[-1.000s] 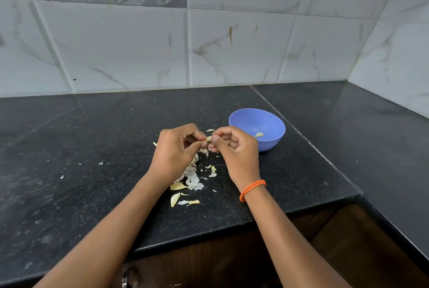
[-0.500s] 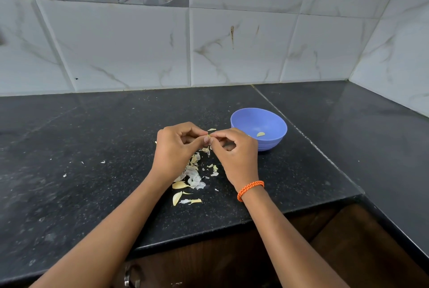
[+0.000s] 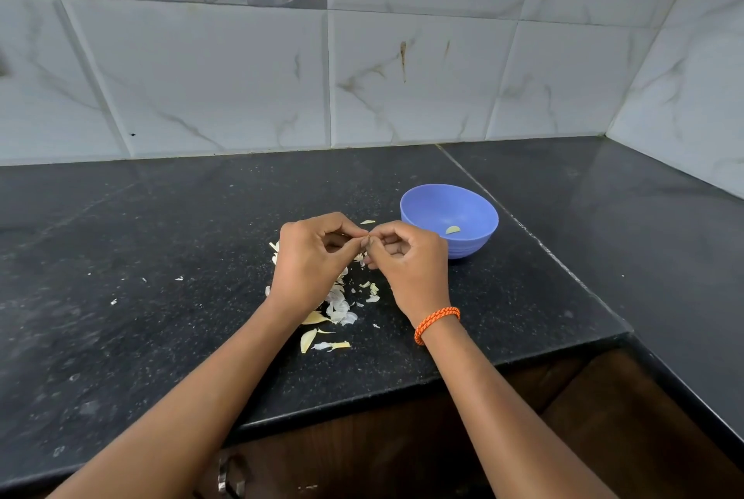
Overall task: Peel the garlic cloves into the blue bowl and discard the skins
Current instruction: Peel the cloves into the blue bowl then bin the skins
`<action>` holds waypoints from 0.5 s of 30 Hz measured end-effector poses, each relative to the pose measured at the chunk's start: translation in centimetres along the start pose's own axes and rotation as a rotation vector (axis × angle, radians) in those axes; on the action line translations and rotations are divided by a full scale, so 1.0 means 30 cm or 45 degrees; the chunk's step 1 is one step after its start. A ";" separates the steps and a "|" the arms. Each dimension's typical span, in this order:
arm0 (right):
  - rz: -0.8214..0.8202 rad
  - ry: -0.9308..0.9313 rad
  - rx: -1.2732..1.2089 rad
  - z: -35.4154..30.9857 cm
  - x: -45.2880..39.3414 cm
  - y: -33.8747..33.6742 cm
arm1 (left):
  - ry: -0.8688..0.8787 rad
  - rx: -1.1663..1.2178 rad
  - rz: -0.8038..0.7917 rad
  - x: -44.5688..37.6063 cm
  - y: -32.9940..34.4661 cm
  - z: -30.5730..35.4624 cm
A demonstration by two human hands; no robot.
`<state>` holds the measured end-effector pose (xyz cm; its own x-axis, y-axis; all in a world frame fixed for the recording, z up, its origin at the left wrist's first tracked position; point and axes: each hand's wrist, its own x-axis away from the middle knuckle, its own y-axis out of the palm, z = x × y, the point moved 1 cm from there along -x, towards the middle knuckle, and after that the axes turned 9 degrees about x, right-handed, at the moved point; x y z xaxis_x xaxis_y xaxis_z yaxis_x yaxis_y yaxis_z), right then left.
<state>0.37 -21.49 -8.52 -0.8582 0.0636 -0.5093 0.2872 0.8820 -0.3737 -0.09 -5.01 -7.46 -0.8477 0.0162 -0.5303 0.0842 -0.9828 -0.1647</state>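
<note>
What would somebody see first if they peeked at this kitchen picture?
Probably the two hands meeting in the middle over the dark counter: the left hand and right hand pinch something tiny between their fingertips. Just right of them sits a blue bowl with one peeled garlic clove inside. Under the hands lies a scatter of pale garlic skins.

Black speckled countertop [image 3: 161, 297] – white marble-look wall tiles [image 3: 209, 80] behind, dark wooden cabinet [image 3: 604, 418] below.
</note>
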 end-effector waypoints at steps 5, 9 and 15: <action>-0.015 -0.008 0.014 -0.003 0.002 -0.001 | 0.015 0.072 -0.016 0.005 0.008 0.000; -0.005 -0.020 0.073 -0.002 0.001 0.010 | -0.024 0.144 -0.017 0.001 0.012 0.002; -0.006 0.008 0.079 -0.009 -0.003 0.008 | -0.137 0.334 -0.011 -0.008 0.009 0.002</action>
<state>0.41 -21.15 -8.36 -0.8622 0.0624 -0.5026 0.3085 0.8517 -0.4235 0.12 -5.30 -7.32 -0.8995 0.0187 -0.4364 -0.0497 -0.9970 0.0599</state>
